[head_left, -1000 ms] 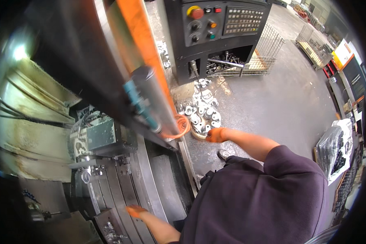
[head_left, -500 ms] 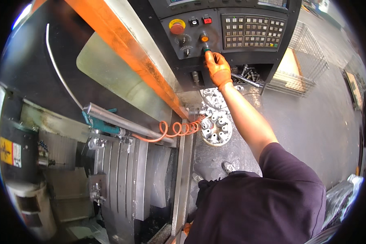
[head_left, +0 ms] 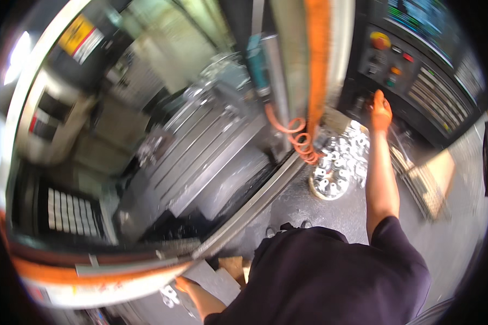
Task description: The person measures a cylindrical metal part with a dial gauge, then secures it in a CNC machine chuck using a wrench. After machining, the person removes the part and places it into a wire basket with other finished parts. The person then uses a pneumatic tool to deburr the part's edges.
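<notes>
1. The person's right hand (head_left: 381, 115), in an orange glove, is raised just below the control panel (head_left: 381, 76); a digit points up toward it, but blur hides whether the others are curled or spread, and no held thing can be made out.
2. The left hand (head_left: 184, 284), also orange, is beside the end of the curved orange-and-white door panel (head_left: 111, 290); whether it grips, touches or only nears that edge cannot be told, nor how its fingers stand.
3. The control panel is at the upper right, beyond the right hand, which is much the nearer one; the left is well apart from it.
4. The panel's long keypad (head_left: 438, 100) slants from upper left to lower right, across the line of the right forearm. The green button (head_left: 390, 83) is just above the fingertip, slightly to the right; contact is unclear.
5. Pale metal parts (head_left: 339, 162) are on the floor left of the right forearm, some inside a round tub (head_left: 315, 189).
</notes>
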`<state>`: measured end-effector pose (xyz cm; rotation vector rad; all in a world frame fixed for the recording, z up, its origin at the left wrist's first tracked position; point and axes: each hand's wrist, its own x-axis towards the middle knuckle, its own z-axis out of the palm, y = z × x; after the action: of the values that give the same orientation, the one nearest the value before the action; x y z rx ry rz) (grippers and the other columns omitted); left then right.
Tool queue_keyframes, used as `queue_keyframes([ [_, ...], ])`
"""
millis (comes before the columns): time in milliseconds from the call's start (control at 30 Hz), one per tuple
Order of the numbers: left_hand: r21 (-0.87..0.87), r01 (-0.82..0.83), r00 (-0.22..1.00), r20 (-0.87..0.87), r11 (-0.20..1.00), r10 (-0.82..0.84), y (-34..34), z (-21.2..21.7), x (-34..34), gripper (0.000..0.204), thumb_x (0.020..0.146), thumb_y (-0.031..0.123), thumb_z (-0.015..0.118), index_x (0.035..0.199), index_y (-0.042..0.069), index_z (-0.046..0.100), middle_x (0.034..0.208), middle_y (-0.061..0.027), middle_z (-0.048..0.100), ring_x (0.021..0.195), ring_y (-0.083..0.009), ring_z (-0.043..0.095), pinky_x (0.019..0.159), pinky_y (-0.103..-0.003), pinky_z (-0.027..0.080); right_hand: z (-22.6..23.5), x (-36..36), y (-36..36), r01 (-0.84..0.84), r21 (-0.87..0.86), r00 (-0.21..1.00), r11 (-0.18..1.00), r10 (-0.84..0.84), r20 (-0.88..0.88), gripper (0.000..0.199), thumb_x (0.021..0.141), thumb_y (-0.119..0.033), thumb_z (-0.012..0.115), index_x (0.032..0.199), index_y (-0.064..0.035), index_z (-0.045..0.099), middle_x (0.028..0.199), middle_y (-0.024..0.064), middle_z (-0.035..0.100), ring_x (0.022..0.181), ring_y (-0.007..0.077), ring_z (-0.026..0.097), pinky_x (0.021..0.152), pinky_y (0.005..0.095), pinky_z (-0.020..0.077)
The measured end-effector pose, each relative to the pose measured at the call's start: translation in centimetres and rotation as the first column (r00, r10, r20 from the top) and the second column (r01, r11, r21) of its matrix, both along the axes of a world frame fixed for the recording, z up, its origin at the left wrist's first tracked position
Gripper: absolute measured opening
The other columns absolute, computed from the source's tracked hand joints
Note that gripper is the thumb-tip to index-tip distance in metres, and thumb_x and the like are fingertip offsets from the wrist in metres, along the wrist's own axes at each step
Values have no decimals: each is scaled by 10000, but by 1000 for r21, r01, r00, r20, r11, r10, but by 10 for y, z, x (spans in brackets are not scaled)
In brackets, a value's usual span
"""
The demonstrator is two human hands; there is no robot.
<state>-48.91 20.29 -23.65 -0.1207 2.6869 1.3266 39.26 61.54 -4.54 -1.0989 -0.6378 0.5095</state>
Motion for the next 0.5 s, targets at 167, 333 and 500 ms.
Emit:
queue_keyframes([
  [167,533,244,951,-297,810,-91,-11,134,-44,844,999,432,679,1611,-15,307,1640,-221,372,1454,-340,440,1217,-447,332,-3,-173,36,-484,-145,865,863,497,67,498,1007,-286,688,1343,69,595,1210,135,679,1092,225,671,960,339,541],
  [333,396,418,889,-363,817,-278,16,198,-60,850,999,419,692,1598,-47,310,1621,-215,391,1431,-314,447,1211,-439,332,32,-284,45,-595,-142,726,791,605,328,477,968,-198,707,1393,-20,581,1192,60,680,1040,160,649,911,305,519],
  [500,546,451,888,-359,706,-289,27,184,-97,637,971,363,744,1454,21,506,1397,-117,591,1241,-240,553,1104,-411,427,12,-311,74,-511,-138,805,849,528,269,369,910,-138,750,1254,-69,636,1015,3,676,917,130,617,825,287,501],
])
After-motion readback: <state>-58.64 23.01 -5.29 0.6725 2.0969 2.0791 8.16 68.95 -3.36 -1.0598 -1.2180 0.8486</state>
